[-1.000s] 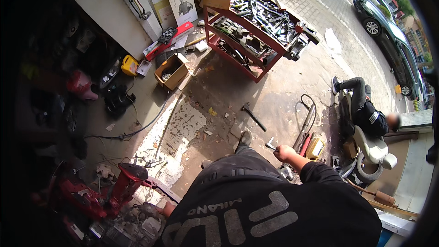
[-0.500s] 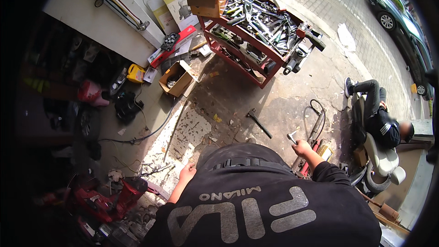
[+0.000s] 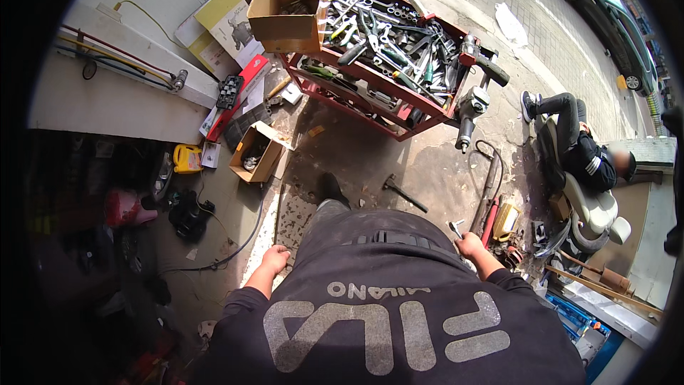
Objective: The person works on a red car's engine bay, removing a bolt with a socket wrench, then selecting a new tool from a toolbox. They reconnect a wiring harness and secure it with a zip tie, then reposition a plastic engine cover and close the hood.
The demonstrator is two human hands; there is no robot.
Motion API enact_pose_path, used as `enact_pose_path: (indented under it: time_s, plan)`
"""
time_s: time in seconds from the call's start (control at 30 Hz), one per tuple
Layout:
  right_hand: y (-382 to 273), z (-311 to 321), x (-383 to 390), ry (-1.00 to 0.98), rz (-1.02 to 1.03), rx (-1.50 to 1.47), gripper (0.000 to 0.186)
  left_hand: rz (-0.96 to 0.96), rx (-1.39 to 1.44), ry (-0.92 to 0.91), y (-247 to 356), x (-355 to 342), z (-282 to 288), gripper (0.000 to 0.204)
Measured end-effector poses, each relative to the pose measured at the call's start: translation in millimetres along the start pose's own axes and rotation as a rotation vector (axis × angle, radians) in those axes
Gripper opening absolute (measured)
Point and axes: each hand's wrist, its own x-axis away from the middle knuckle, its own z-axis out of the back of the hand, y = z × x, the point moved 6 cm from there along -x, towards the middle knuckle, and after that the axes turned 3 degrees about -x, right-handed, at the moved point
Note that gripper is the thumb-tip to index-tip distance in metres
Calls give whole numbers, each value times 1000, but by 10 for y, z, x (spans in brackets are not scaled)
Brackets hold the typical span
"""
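My right hand (image 3: 469,244) is closed round a shiny metal ratchet wrench (image 3: 454,227), its head sticking out past the fingers. At my left side hangs my left hand (image 3: 276,257), its fingers curled in and no object visible in them. On the floor ahead of me lies a hammer (image 3: 405,193) with a dark handle. Farther off stands a red tool cart (image 3: 425,101), its top heaped with pliers, wrenches and sockets (image 3: 399,43). An air impact wrench (image 3: 470,108) hangs at the cart's right end.
An open cardboard box (image 3: 285,32) sits on the cart's left end, and a smaller box (image 3: 265,160) on the floor. A hose (image 3: 249,246) crosses the floor at left. To the right are a red-handled floor jack (image 3: 491,221), a yellow container (image 3: 506,222) and a seated person (image 3: 588,146).
The view has shifted as I step forward, and the cart looks nearer. One of my shoes now shows ahead of me. The ratchet wrench stays in my right hand.
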Motion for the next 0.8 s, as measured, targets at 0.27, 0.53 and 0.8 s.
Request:
enact_pose_path:
  time_s: [0.27,0.53,0.8]
  plan:
    - [-2109,703,420,149,200,-341,42,-316,-281,91,2371,-905,1970,61]
    - [-3970,2206,731,335,703,-367,28,-820,-143,-461,5152,240,1066,53]
    - [-4854,2986,98,396,1078,-327,30,-702,296,-536,6283,441,1034,28]
